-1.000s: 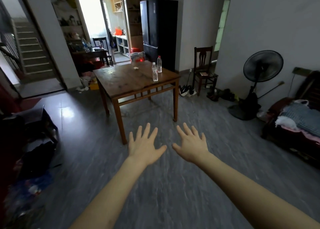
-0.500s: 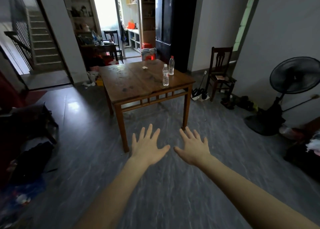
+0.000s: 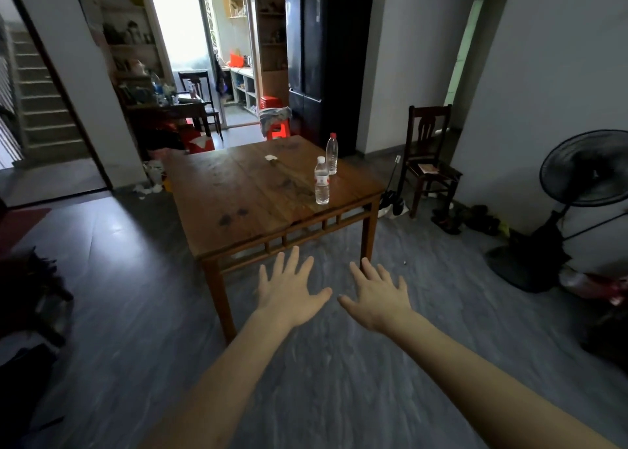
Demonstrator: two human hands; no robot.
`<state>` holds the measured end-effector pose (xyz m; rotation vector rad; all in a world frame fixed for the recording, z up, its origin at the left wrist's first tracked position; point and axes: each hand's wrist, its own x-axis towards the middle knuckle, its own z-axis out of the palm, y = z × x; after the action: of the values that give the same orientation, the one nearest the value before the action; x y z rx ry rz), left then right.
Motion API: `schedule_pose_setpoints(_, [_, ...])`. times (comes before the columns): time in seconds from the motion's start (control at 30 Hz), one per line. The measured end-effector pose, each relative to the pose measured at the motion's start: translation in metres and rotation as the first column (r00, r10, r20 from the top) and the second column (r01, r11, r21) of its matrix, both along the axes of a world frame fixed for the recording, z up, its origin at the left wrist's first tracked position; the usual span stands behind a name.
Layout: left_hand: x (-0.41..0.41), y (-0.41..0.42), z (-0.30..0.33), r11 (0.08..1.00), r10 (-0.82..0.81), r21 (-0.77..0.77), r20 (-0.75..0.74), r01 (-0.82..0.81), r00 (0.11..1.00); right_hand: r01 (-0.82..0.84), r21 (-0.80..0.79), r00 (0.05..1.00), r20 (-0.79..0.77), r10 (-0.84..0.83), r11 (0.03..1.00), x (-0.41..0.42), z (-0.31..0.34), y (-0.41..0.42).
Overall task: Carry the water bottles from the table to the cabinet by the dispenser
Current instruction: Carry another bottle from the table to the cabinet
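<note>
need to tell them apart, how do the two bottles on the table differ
The white-capped bottle stands nearer the table's front edge; the red-capped bottle stands just behind it. The white-capped one carries a label band with red on it; the red-capped one's label is hard to make out. Both are clear, upright, capped.

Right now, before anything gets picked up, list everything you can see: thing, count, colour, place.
water bottles: 2, clear, one white cap, one red; upright, table's far right
table: 1, brown wood, room centre
paper scrap: 1, white, table's far side
refrigerator: 1, black, behind table
chair: 1, dark wood, right wall
fan: 1, black, far right
stool: 1, red, cloth-draped, by doorway
left hand: open, empty, above floor
right hand: open, empty, above floor
</note>
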<state>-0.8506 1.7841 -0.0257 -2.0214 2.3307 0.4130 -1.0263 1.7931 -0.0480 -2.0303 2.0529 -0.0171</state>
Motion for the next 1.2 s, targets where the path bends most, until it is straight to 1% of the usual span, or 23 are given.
schedule_pose_setpoints(0.1, [-0.007,-0.051,-0.007,1.0,-0.028,0.012,0.005,0.028,1.0,0.034,0.008,0.999,0.024,-0.034,0.999,-0.008,-0.003,-0.051])
schedule_pose_setpoints(0.3, [-0.033,-0.172,-0.014,1.0,-0.025,0.013,0.024,0.025,0.999,0.058,0.023,0.998,0.036,-0.059,0.998,-0.039,-0.012,-0.171])
schedule_pose_setpoints(0.5, [-0.057,-0.305,0.006,1.0,0.016,-0.016,0.033,-0.015,0.999,0.049,0.041,0.994,0.094,-0.053,0.998,-0.071,-0.007,-0.303])
schedule_pose_setpoints(0.63, [-0.068,-0.374,0.008,0.998,0.049,-0.046,0.037,-0.047,0.998,0.032,0.047,0.993,0.11,-0.037,0.998,-0.081,-0.008,-0.378])
schedule_pose_setpoints(0.77, [-0.074,-0.428,-0.004,0.998,0.061,0.008,0.086,-0.062,0.994,-0.005,0.089,0.995,0.104,-0.005,0.996,-0.086,-0.017,-0.433])
schedule_pose_setpoints(0.9, [-0.077,-0.482,-0.018,0.996,0.069,0.043,0.077,-0.072,0.995,-0.01,0.12,0.994,0.112,-0.004,0.993,-0.092,-0.034,-0.493])
schedule_pose_setpoints(1.03, [-0.07,-0.544,-0.034,0.99,0.084,0.107,0.101,-0.095,0.991,0.0,0.156,0.995,0.094,-0.015,0.988,-0.091,-0.045,-0.56])
schedule_pose_setpoints(1.2, [-0.056,-0.624,-0.057,0.977,0.106,0.176,0.104,-0.123,0.989,0.01,0.144,0.995,0.102,-0.025,0.99,-0.09,-0.051,-0.647])
